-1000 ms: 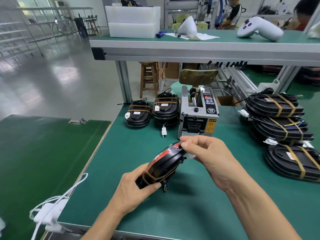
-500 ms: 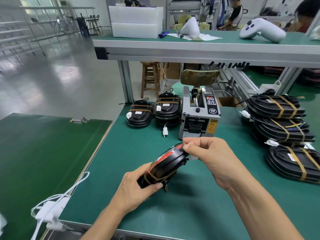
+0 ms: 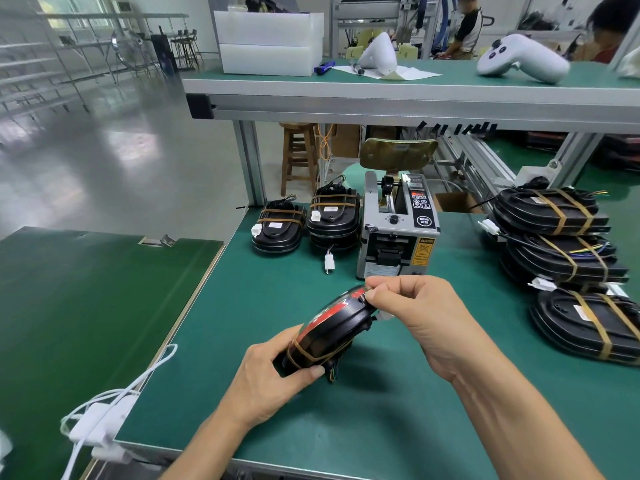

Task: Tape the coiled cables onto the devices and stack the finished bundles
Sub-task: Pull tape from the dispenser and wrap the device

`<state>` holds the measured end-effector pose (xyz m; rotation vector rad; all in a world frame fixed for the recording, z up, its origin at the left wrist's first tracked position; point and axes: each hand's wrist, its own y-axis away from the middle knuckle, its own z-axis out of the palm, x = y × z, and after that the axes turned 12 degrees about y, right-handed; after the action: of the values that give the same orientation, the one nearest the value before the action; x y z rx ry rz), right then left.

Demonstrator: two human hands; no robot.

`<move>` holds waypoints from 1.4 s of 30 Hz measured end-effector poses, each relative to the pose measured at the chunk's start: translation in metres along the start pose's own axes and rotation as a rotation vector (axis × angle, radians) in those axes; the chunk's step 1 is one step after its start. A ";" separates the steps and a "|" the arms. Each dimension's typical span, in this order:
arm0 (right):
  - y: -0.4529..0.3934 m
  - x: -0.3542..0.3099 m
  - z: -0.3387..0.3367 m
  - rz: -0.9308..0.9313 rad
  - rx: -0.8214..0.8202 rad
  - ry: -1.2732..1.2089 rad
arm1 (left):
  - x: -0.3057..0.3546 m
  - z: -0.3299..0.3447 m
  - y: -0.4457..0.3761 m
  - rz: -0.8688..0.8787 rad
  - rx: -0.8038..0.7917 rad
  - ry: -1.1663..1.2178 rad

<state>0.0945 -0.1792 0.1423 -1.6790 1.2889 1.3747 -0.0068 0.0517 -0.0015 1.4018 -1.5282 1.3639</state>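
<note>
Hands meet over the near middle of the green bench mat (image 3: pixel 398 427), both on one black device (image 3: pixel 334 332) with a red stripe, held tilted above the surface. The left hand (image 3: pixel 266 379) grips its lower end, thumb pressed across a brown tape band that wraps the device there. The right hand (image 3: pixel 422 317) pinches the upper end between thumb and curled fingers; what lies under the fingertips is hidden. Just behind stands the grey tape dispenser (image 3: pixel 396 233), near the far edge. To its left sit two taped bundles (image 3: pixel 304 223) side by side, the right one a stack, with a white connector (image 3: pixel 329 263) lying before it. Along the right edge, larger taped bundles (image 3: pixel 561 244) lie stacked. White cables (image 3: pixel 104 410) hang off the near-left corner.
</note>
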 end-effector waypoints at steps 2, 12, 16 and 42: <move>0.001 -0.001 0.001 0.002 0.008 0.002 | -0.002 0.000 0.000 -0.004 -0.002 -0.009; 0.006 -0.005 0.004 -0.020 0.047 0.034 | -0.004 0.000 0.000 -0.008 -0.003 -0.002; 0.007 -0.007 0.006 -0.023 0.047 0.040 | -0.004 0.000 0.000 -0.010 -0.007 -0.010; 0.000 0.008 0.008 0.061 0.055 -0.067 | 0.001 0.000 0.000 0.001 -0.010 -0.007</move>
<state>0.0910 -0.1744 0.1320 -1.5561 1.3376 1.4057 -0.0069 0.0513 -0.0010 1.4016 -1.5388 1.3517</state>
